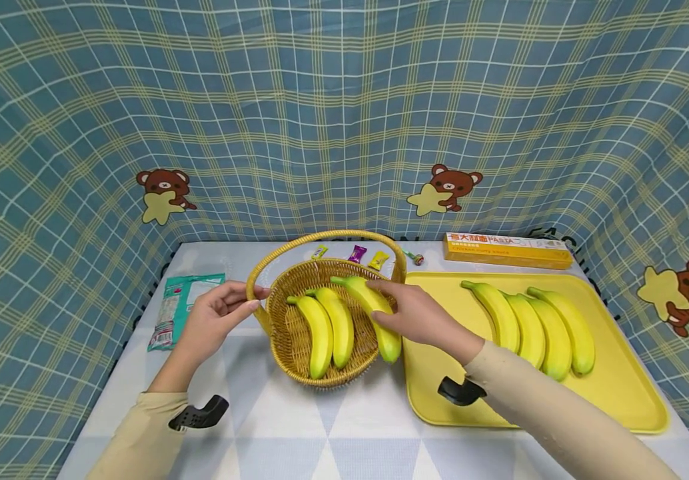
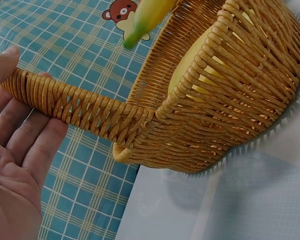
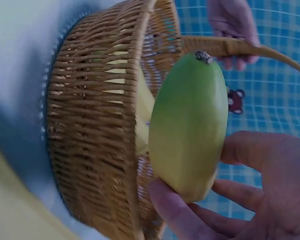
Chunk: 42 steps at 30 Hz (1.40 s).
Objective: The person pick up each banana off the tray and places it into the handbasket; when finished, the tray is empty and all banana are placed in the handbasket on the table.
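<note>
A wicker basket [image 1: 332,383] with a tall arched handle stands mid-table, and two bananas [image 1: 320,340] lie side by side inside it. My left hand [image 1: 215,317] holds the left side of the handle [image 2: 75,105] between thumb and fingers. Over the basket's right rim, my right hand [image 1: 413,310] grips a third banana [image 1: 388,343] around its middle. In the right wrist view that banana [image 3: 190,120] points its green tip toward the camera, above the rim, with thumb and fingers on opposite sides of it.
Right of the basket, a yellow tray [image 1: 458,407] bears several more bananas [image 1: 551,340]. Behind it lies a pasta box [image 1: 506,252]. Small wrapped sweets [image 1: 358,253] and a lollipop [image 1: 418,259] lie behind the basket. A teal packet [image 1: 173,307] is at the left, near the left hand.
</note>
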{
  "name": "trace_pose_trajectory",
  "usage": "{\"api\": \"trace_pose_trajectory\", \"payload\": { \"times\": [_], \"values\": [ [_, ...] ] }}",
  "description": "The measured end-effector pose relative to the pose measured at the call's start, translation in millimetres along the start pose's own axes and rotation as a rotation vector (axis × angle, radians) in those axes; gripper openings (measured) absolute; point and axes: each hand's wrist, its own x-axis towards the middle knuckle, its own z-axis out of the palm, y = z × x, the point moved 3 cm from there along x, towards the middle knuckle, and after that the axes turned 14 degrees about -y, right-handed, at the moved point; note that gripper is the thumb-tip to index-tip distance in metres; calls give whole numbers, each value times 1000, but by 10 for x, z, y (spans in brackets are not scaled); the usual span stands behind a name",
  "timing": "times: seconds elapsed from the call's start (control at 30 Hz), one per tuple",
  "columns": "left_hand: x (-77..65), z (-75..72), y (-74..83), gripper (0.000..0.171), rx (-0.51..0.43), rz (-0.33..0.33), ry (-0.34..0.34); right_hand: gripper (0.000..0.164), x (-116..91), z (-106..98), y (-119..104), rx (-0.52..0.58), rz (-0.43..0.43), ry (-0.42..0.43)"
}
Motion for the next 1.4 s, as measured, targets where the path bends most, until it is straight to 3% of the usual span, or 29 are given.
{"api": "trace_pose_trajectory", "payload": {
  "times": [0.27,0.53,1.0,1.2,1.4],
  "values": [
    [-7,-4,-2,21,8,4,-1,57,453,152,-43,-35,24,19],
    [-6,-3,7,20,14,-1,7,57,646,309,46,-84,99,7],
    [-7,-3,4,21,13,-1,1,64,685,418,72,-179,123,-91],
    [-5,2,4,21,1,-21,15,60,585,397,59,-157,71,-31],
    [-5,1,16,22,3,-26,16,52,349,345,52,-78,-5,46]
  ]
}}
